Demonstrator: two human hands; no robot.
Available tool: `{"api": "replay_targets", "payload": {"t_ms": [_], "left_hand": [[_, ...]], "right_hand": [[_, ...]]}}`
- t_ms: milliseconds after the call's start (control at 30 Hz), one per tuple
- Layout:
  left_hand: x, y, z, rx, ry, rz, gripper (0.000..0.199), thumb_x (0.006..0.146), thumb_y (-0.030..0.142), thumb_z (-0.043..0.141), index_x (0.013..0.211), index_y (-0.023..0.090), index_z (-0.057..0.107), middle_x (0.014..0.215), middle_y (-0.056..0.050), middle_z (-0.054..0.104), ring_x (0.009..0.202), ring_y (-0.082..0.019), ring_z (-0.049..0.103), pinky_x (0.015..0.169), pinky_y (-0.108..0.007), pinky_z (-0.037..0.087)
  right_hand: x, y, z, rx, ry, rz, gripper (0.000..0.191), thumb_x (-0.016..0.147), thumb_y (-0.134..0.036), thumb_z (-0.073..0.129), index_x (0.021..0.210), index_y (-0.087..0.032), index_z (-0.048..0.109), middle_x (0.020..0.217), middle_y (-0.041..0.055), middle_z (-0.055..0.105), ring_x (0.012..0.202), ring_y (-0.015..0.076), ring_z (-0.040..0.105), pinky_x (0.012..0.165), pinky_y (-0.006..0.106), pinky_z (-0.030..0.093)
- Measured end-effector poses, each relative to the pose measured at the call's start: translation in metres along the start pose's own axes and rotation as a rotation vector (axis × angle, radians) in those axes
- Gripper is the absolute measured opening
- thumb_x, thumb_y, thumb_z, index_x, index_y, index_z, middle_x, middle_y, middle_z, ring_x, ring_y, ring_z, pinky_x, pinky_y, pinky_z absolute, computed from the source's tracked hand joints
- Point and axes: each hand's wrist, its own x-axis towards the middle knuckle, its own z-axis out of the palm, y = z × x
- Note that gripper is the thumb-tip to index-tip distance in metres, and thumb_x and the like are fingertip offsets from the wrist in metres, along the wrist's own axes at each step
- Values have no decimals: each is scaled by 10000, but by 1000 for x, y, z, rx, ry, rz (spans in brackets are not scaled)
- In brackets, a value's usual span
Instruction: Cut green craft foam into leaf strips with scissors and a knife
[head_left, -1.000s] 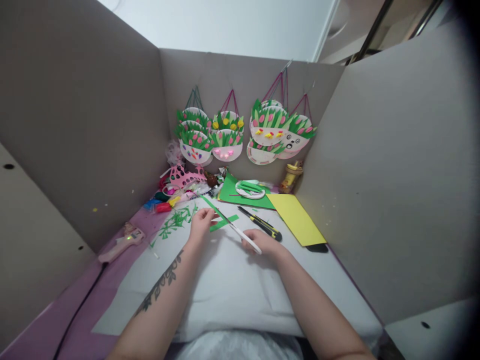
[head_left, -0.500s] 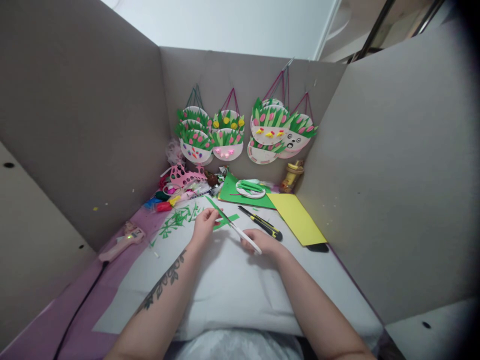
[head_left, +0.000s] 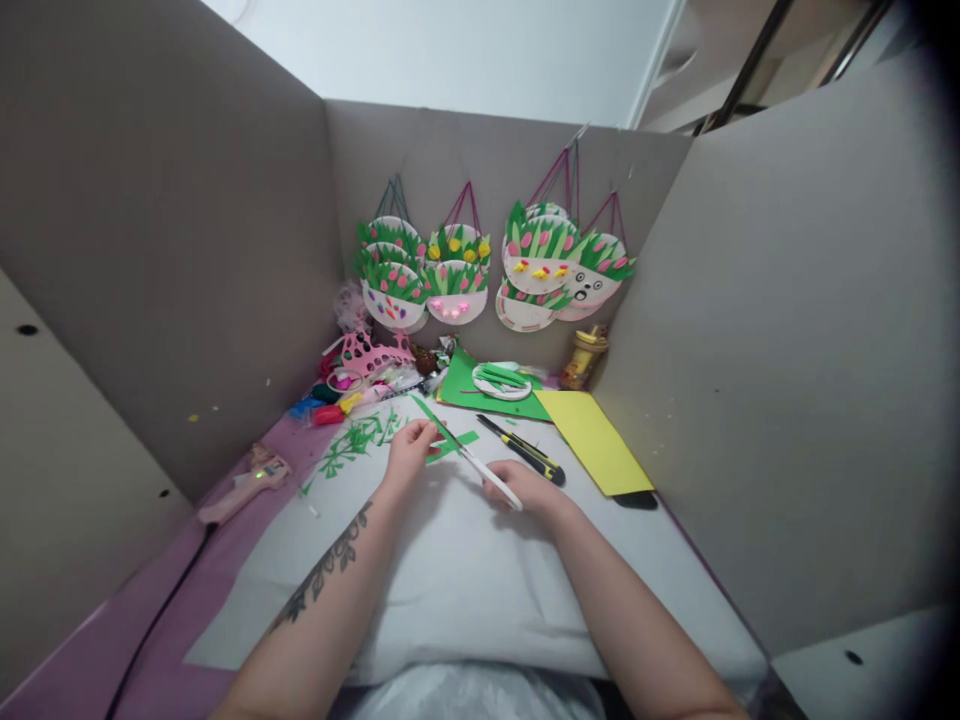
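My left hand (head_left: 409, 447) is pinched on a narrow strip of green paper (head_left: 424, 408) over the middle of the white-covered table. Wrapped round the handles of white-handled scissors (head_left: 499, 484) is my right hand (head_left: 527, 487). The blades point up and left, along the paper by my left fingertips; whether they are parted is too small to tell. Behind my fingers, more green paper strips (head_left: 466, 440) lie on the white sheet. A black-and-yellow utility knife (head_left: 532, 458) rests just beyond my right hand. Green paper scraps (head_left: 349, 442) are scattered left of my left hand.
Yellow card (head_left: 596, 440) lies at right. A paper plate (head_left: 480, 391) with green pieces sits on green card (head_left: 454, 385) behind. A pink glue gun (head_left: 244, 490) with a black cord is at left. Decorated plate baskets (head_left: 536, 250) hang on the grey back panel (head_left: 435, 145).
The view has shifted very slightly, so the back panel and baskets sit a little lower. Both hands, the scissors and the green strip keep nearly the same place.
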Motion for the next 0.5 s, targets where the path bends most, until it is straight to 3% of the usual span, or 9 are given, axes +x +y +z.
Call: {"api": "replay_targets", "payload": {"t_ms": [233,500], "left_hand": [[2,7,-2,-2,101,2,308,669,467,648,707,168,584,918,-90,693,819,-208,646,611,-261,472],[-1,-2,1,16,0,41,305,719,476,613,733,173,577,846,-65,674,843,-208,635,623,-261,477]], "right_hand": [[1,3,-1,-11,-11,13,52,631,-209,537,631,-158,525,502,-44,497,443,65,437,411,162,313],[2,5,1,24,-29,-44,48,635,-186,509,668,-158,530,537,-42,511,464,67,447,432,168,333]]}}
